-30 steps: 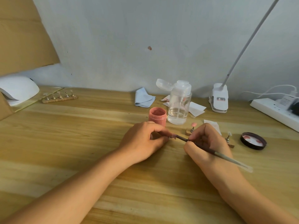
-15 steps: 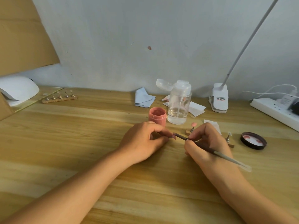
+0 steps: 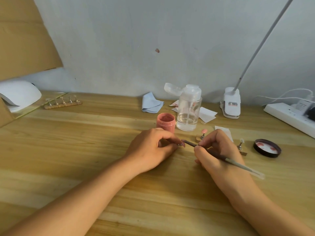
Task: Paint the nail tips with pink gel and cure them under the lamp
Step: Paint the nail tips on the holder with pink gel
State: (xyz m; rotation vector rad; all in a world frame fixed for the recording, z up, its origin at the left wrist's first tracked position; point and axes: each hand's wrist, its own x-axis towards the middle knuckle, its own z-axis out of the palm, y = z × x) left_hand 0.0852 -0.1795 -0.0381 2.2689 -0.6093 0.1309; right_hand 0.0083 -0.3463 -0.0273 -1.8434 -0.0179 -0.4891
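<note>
Left hand (image 3: 151,149) pinches a nail tip (image 3: 183,144); right hand (image 3: 216,150) grips the brush (image 3: 238,165), bristles at that tip.

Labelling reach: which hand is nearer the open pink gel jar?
Left. The left hand rests just in front of the pink gel jar; the right hand, holding the brush, sits farther off to its right.

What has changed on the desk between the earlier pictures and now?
Hardly anything: the brush tip shifted very slightly over the nail tip. The right hand keeps its grip on the brush, the left hand on the nail tip; jar, lid and bottle stayed put.
</note>
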